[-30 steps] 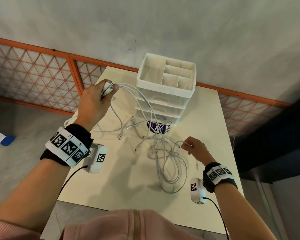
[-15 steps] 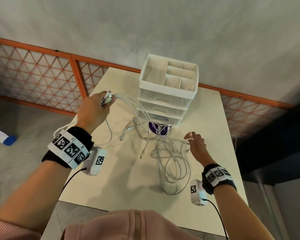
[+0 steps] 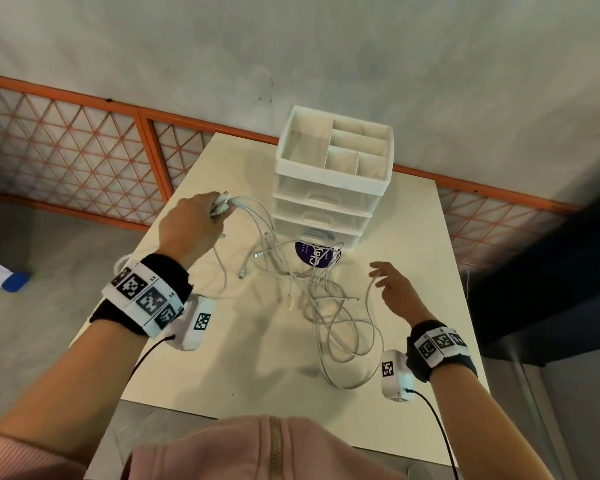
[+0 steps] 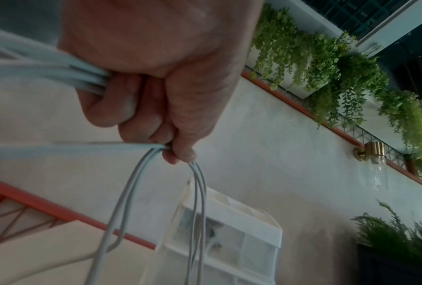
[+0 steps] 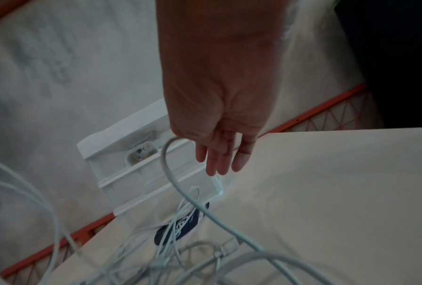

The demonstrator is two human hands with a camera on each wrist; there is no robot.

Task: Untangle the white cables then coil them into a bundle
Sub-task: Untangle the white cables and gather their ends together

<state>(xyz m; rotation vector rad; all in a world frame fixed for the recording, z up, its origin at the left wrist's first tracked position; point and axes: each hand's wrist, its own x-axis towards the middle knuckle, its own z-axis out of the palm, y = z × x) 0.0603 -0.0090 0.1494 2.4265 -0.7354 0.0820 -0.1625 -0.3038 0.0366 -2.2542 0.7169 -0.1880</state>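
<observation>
Several white cables lie tangled on the cream table, in loose loops toward the front. My left hand is raised over the table's left side and grips a bunch of cable ends. The left wrist view shows its fingers curled tight around the strands, which hang down. My right hand hovers right of the tangle with its fingers straight. One cable loop arcs up against the base of the thumb; no finger curls around it.
A white drawer organiser with open top compartments stands at the back of the table. A round purple label lies under the cables in front of it. An orange lattice railing runs behind. The table edges are near on all sides.
My right hand has let go of the strand it pinched, spread its fingers and drifted right. My left hand, still gripping the cable ends, has sunk a little.
</observation>
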